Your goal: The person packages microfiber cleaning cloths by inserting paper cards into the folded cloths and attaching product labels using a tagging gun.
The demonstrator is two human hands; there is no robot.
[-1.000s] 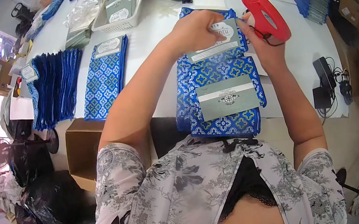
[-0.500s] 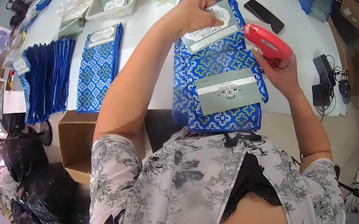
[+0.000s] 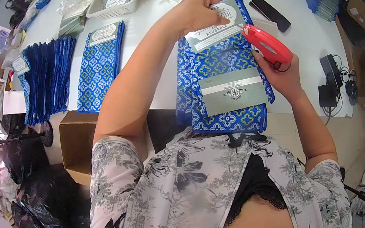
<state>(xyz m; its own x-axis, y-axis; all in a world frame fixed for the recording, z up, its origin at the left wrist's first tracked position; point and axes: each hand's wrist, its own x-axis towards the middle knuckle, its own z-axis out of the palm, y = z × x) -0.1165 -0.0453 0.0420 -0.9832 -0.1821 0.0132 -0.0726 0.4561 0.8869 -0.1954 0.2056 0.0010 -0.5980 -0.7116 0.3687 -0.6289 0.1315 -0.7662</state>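
The left hand (image 3: 203,11) pinches the top card (image 3: 212,35) on the blue cloth (image 3: 222,62). The cloth lies on the table (image 3: 316,39), with a low card (image 3: 234,96) on it. The right hand (image 3: 287,80) grips the red tool (image 3: 269,45), its tip by the top card. A phone (image 3: 270,13) lies near.

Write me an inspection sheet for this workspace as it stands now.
Surface: white table, loaded with cloths and cards.
Things: upper card and lower card on patterned cloth; cloth stack further left.
Clutter: phone right of the upper card; basket holding cards.
Hands: left hand holds the upper card; right hand grips the red tool, tip at that card's edge.
Cables: cord by black adapters, table's right side.
Surroundings: open box and black bags, left.
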